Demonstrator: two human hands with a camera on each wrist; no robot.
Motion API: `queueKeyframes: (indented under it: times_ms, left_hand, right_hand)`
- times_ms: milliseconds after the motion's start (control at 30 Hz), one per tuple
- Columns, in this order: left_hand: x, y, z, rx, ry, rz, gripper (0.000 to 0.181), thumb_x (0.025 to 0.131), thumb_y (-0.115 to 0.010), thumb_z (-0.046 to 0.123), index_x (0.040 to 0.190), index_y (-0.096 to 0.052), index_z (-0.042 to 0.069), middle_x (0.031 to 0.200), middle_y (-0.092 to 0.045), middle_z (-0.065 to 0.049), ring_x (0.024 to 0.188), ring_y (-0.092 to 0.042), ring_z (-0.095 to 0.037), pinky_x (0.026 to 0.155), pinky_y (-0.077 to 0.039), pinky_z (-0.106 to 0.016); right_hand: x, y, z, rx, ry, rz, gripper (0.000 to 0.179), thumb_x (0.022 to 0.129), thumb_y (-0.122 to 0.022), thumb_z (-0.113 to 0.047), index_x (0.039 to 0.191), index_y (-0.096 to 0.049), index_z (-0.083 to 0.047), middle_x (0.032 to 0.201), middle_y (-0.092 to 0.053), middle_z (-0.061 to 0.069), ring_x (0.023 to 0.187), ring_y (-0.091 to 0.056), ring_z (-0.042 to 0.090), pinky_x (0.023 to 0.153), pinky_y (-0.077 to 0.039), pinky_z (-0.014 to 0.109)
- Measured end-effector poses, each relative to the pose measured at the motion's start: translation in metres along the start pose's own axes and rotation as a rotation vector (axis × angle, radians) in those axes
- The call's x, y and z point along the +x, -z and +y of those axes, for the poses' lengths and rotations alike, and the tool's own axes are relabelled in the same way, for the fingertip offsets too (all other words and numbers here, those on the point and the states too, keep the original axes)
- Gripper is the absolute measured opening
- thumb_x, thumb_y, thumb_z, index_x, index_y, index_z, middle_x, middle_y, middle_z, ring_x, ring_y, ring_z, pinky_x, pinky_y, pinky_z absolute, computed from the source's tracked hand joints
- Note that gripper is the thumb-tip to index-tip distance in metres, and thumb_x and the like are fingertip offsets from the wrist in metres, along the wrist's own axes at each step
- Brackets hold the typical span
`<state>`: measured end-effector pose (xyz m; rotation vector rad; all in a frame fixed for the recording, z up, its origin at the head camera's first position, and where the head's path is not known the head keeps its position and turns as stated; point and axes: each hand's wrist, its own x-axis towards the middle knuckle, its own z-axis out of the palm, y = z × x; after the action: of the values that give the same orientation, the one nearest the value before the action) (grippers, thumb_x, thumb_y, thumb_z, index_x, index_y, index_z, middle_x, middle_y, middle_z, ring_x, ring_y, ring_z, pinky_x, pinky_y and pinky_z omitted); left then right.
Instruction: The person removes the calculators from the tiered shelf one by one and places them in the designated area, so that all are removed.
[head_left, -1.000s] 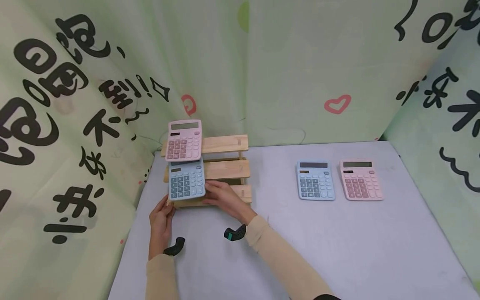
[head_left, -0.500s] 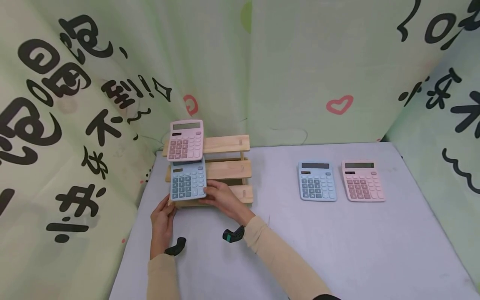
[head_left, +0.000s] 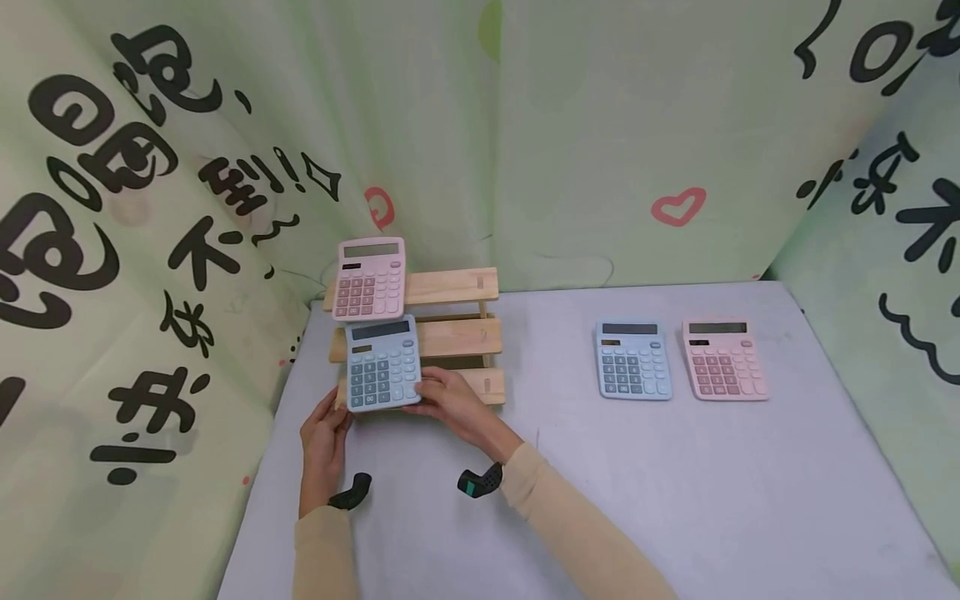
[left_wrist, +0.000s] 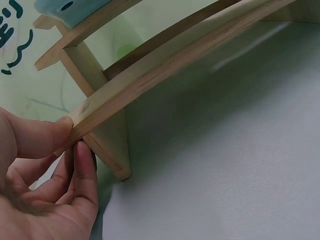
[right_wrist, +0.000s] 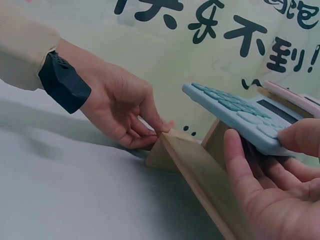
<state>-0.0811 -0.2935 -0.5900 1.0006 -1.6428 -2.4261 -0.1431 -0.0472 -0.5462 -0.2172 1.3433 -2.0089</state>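
Note:
A blue calculator point(head_left: 383, 364) is tilted over the lower steps of a small wooden rack point(head_left: 459, 339). My right hand point(head_left: 457, 408) grips its lower right edge, thumb on top and fingers beneath, as the right wrist view shows with the blue calculator point(right_wrist: 240, 115) raised off the lowest slat. At the rack's front left corner, my left hand point(head_left: 324, 437) pinches the end of the lowest slat point(left_wrist: 115, 97) between thumb and fingers. Behind the held calculator, a pink calculator point(head_left: 369, 279) leans on the rack's top step.
Farther right on the white table point(head_left: 637, 483) lie another blue calculator point(head_left: 633, 361) and another pink calculator point(head_left: 724, 361), side by side. A printed green curtain point(head_left: 570, 150) hangs behind the table and along both sides.
The blue calculator in my right hand has come away from the rack, shifting slightly right and toward me, so its display now shows below the pink one. My left hand stays in place.

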Motion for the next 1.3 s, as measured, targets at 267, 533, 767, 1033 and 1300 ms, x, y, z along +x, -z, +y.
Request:
queueKeyframes:
  times_ms: [267,533,767,1033,1300]
  left_hand:
    - [0.001,0.0,-0.002,-0.007,-0.005,0.013,0.054,0.11,-0.049,0.008,0.162,-0.038,0.013,0.17,-0.034,-0.007,0.127,-0.054,-0.007,0.099,-0.051,-0.012]
    - [0.001,0.0,-0.004,0.003,-0.011,0.022,0.054,0.11,-0.049,0.008,0.162,-0.038,0.013,0.168,-0.036,-0.009,0.122,-0.056,-0.006,0.097,-0.052,-0.012]
    - [0.001,0.0,-0.004,0.0,-0.017,0.012,0.054,0.11,-0.047,0.007,0.163,-0.036,0.01,0.17,-0.033,-0.009,0.133,-0.05,-0.011,0.109,-0.048,-0.016]
    - [0.002,-0.001,-0.002,0.031,-0.01,0.01,0.054,0.11,-0.048,0.008,0.163,-0.037,0.013,0.171,-0.032,-0.007,0.134,-0.05,-0.009,0.106,-0.049,-0.014]
    - [0.002,-0.001,-0.002,0.026,-0.015,0.007,0.054,0.11,-0.047,0.007,0.163,-0.036,0.012,0.171,-0.031,-0.008,0.134,-0.05,-0.008,0.109,-0.047,-0.016]
  right_hand:
    - [-0.009,0.002,-0.002,0.004,-0.007,-0.017,0.045,0.11,-0.047,-0.008,0.154,-0.044,0.001,0.148,-0.057,0.022,0.121,-0.067,0.022,0.104,-0.057,0.036]
    - [-0.02,0.003,-0.007,-0.007,-0.006,-0.021,0.044,0.111,-0.047,-0.009,0.153,-0.045,0.0,0.146,-0.059,0.021,0.118,-0.068,0.02,0.106,-0.057,0.039]
    - [-0.035,0.004,-0.012,-0.018,0.011,-0.022,0.046,0.11,-0.047,-0.008,0.155,-0.044,-0.002,0.15,-0.057,0.022,0.12,-0.068,0.02,0.103,-0.058,0.037]
    - [-0.054,0.012,-0.019,-0.027,0.047,-0.025,0.044,0.111,-0.046,-0.009,0.155,-0.045,-0.005,0.15,-0.057,0.02,0.121,-0.068,0.019,0.104,-0.058,0.036]
    - [-0.074,0.023,-0.033,-0.05,0.086,-0.035,0.044,0.111,-0.047,-0.012,0.154,-0.044,-0.002,0.151,-0.055,0.022,0.119,-0.068,0.018,0.107,-0.056,0.039]
